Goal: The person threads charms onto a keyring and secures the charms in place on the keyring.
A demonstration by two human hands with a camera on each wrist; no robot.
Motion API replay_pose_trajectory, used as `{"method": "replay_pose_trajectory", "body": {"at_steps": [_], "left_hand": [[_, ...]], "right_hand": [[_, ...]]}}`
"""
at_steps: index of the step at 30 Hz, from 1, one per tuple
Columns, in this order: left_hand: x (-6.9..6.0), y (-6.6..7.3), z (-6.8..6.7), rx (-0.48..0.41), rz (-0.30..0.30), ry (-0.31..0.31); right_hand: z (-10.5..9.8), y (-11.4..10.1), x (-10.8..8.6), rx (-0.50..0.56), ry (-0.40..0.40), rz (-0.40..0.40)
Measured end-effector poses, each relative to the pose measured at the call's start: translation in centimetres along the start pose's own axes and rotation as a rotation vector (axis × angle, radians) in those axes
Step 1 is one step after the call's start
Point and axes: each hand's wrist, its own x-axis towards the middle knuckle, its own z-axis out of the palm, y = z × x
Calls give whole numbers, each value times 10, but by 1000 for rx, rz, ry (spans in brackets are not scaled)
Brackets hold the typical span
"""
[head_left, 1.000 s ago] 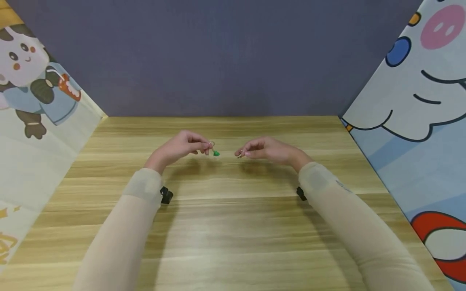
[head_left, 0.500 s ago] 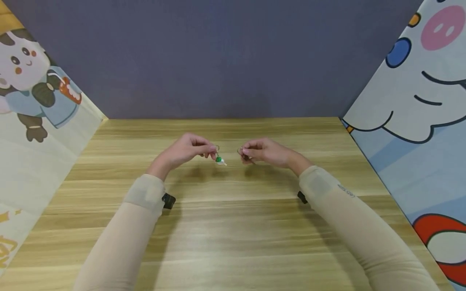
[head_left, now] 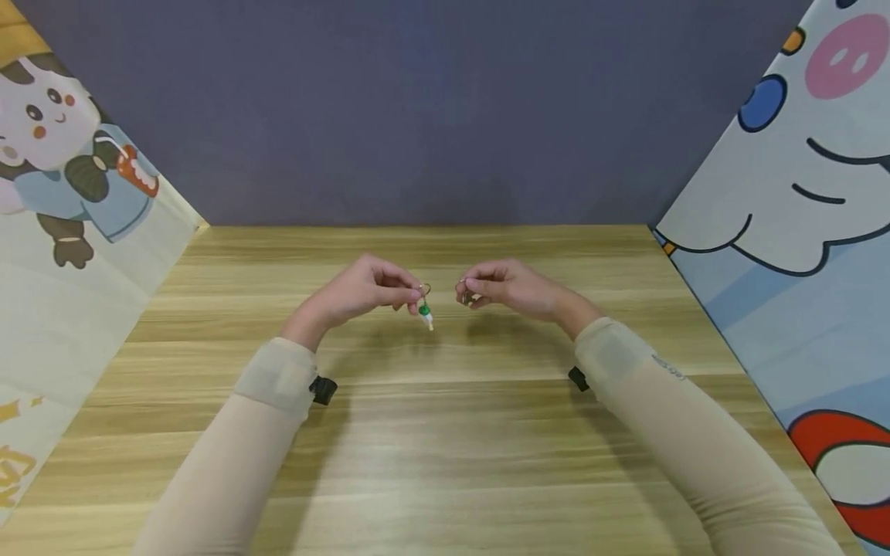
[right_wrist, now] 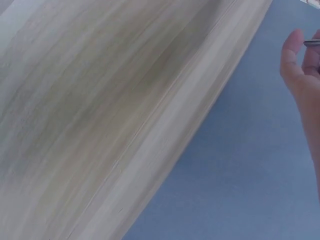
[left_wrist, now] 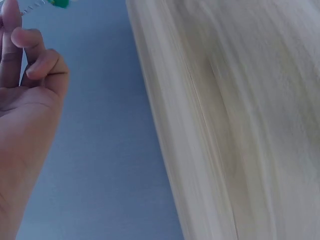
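My left hand [head_left: 361, 289] pinches the ring of a keychain between thumb and fingertips. Its small green and white charm [head_left: 426, 313] dangles below the ring, above the table. At the top of the left wrist view, a bit of chain and the green part [left_wrist: 60, 2] show beside my fingers. Opposite, my right hand [head_left: 514, 289] pinches a thin metal ring with small dark metal pieces [head_left: 468, 296], perhaps keys, partly hidden by the fingers. A silvery metal end [right_wrist: 312, 43] shows at the right edge of the right wrist view. The two hands are apart, a short gap between them.
Both hands are over a wood-grain table [head_left: 445, 432]. A dark grey-blue panel [head_left: 431, 116] stands behind it. Cartoon-printed panels [head_left: 90, 170] flank the left and right sides. Dark wrist cameras [head_left: 324, 390] stick out under the sleeves.
My left hand has moved right, nearer the right hand, and the charm has swung to hang down with its white part showing. The right hand's metal pieces have shifted under its fingers.
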Motion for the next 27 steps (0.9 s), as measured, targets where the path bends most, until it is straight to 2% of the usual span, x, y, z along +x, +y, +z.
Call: {"method": "replay_pose_trajectory", "body": {"at_steps": [7, 18, 23, 27], "left_hand": [[1, 0, 7, -12, 7, -37], [0, 5, 6, -83, -3, -80], [0, 5, 6, -40, 31, -100], [-2, 5, 4, -19, 22, -114]], "right_hand": [[5, -2, 1, 6, 33, 14], [4, -2, -1, 15, 30, -6], [6, -2, -2, 19, 32, -7], [8, -2, -3, 17, 35, -6]]}}
